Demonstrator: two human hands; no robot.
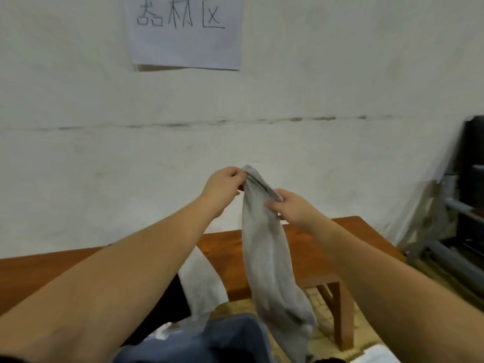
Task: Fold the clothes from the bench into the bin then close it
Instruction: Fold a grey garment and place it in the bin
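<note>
Clothes are the matter, and one grey garment (267,247) hangs in mid-air at the middle of the view, held up above the wooden bench (309,247).

Going from the left: at about 8 o'clock the bench top runs in from the left edge, brown and bare there, with the left forearm crossing over it. Just right of that forearm, at about 7 o'clock, a dark garment (167,307) lies on the bench, and a white cloth (201,281) lies beside it, draped over the front edge. Below them, at 6 o'clock, is blue denim fabric (230,339); whether it is worn or loose cannot be told.

At the centre the left hand (222,186) has its fingers curled, pinching the bunched top end of the grey garment. The garment falls from there in a long narrow drape toward 5 o'clock, its lower end hanging in front of the bench edge. The right hand (290,208), just right of and lower than the left, pinches the garment's upper edge between thumb and fingers.

Above, at 12 o'clock, a paper sign (186,32) with handwritten characters is fixed to the white wall (78,100). At 3 o'clock a grey metal frame (450,231) stands by the wall, beyond the bench's right end.
</note>
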